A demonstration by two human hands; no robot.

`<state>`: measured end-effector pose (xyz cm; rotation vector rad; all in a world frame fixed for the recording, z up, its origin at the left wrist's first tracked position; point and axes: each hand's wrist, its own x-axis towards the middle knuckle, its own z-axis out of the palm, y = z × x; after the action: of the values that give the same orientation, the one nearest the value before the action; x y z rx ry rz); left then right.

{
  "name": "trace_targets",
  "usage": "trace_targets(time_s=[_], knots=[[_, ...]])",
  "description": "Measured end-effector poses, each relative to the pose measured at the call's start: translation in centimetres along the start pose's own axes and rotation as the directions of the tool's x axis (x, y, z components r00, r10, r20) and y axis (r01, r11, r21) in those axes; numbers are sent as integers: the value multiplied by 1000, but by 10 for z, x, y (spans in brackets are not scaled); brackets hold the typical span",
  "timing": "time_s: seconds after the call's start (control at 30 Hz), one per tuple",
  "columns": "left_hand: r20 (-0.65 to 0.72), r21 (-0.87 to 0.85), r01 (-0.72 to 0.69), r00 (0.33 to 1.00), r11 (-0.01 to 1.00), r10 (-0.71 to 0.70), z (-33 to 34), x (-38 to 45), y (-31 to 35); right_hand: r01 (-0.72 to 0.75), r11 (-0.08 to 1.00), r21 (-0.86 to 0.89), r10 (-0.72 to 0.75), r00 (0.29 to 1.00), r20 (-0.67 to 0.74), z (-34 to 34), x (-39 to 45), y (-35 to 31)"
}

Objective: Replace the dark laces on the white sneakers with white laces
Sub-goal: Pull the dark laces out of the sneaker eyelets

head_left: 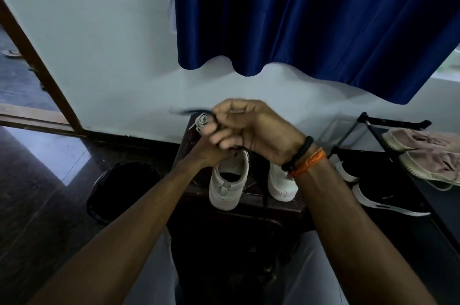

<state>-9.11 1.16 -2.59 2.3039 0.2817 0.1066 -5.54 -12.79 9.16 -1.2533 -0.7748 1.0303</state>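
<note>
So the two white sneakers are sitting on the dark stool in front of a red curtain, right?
Not quite: the head view shows the curtain is dark blue, not red. The two white sneakers do sit on the dark stool in front of it.

Dim, bluish room — motion-blurred fingers (219, 141), wide-angle bowing at edges

Bare forearms; right wrist (302, 157) wears black beads, seemingly orange thread.

Plain white wall (112, 55) with a deep blue curtain (311, 18) hanging over it. Dark glossy floor (37, 192), brown door frame (42, 73) on the left, black shoe rack (373, 128) right.
</note>
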Motion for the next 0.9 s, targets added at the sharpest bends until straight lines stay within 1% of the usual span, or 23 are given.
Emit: trace_targets(time_s=[0.03, 0.07, 0.1, 0.13, 0.17, 0.2, 0.23, 0.27, 0.3, 0.33, 0.37, 0.4, 0.43, 0.47, 0.53, 0.6, 0.67, 0.73, 0.8, 0.9], knots=[[33, 61, 13, 999, 998, -15, 0, -3, -9, -49, 998, -35, 51, 997, 56, 1, -1, 5], [54, 97, 19, 998, 995, -24, -2, -6, -17, -76, 995, -64, 80, 995, 68, 0, -1, 8], [15, 64, -31, 999, 997, 30, -5, -9, -18, -83, 993, -82, 86, 996, 33, -2, -1, 11], [-19, 11, -111, 994, 994, 111, -10, -11, -15, -76, 993, -89, 73, 997, -38, -8, 1, 14], [-21, -30, -192, 981, 981, 191, -12, -11, -12, -58, 994, -95, 45, 990, -131, -15, 4, 17], [22, -55, -295, 955, 954, 296, -14, -6, -13, -44, 992, -116, 15, 972, -236, -22, 8, 21], [74, -98, -338, 936, 936, 345, -15, -3, -13, -42, 985, -166, -17, 940, -340, -30, 10, 25], [116, -113, -337, 930, 935, 349, -16, -1, -10, -70, 964, -257, -52, 898, -438, -37, 12, 30], [119, -100, -347, 926, 932, 358, -16, -1, -12, -143, 911, -388, -90, 847, -523, -46, 14, 37], [105, -92, -348, 928, 933, 357, -15, 0, -12, -250, 813, -525, -125, 806, -578, -54, 16, 45], [85, -86, -349, 931, 933, 356, -12, 0, -15, -354, 692, -630, -137, 791, -596, -63, 18, 53], [74, -91, -355, 929, 930, 362, -10, 1, -16, -430, 584, -688, -118, 794, -596, -71, 20, 60], [56, -103, -359, 929, 927, 366, -10, 2, -15, -470, 516, -717, -81, 806, -586, -76, 22, 65], [34, -119, -360, 930, 925, 366, -10, 2, -14, -481, 479, -734, -51, 820, -570, -81, 24, 69], [-24, -166, -357, 933, 919, 359, -13, -1, -13, -466, 458, -757, -31, 843, -537, -86, 28, 75], [-95, -282, -354, 935, 891, 342, -18, -5, -12, -438, 441, -783, -43, 862, -506, -88, 30, 79], [-142, -474, -317, 948, 822, 284, -27, -10, -13, -406, 426, -809, -67, 877, -475, -90, 30, 82], [-162, -615, -287, 958, 735, 238, -38, -16, -15, -381, 410, -829, -61, 895, -442, -93, 31, 84], [-149, -675, -254, 966, 693, 210, -48, -20, -18, -355, 376, -856, -31, 918, -395, -95, 31, 84], [-94, -679, -186, 981, 710, 168, -61, -25, -22, -313, 359, -879, -21, 939, -343, -97, 31, 82]])
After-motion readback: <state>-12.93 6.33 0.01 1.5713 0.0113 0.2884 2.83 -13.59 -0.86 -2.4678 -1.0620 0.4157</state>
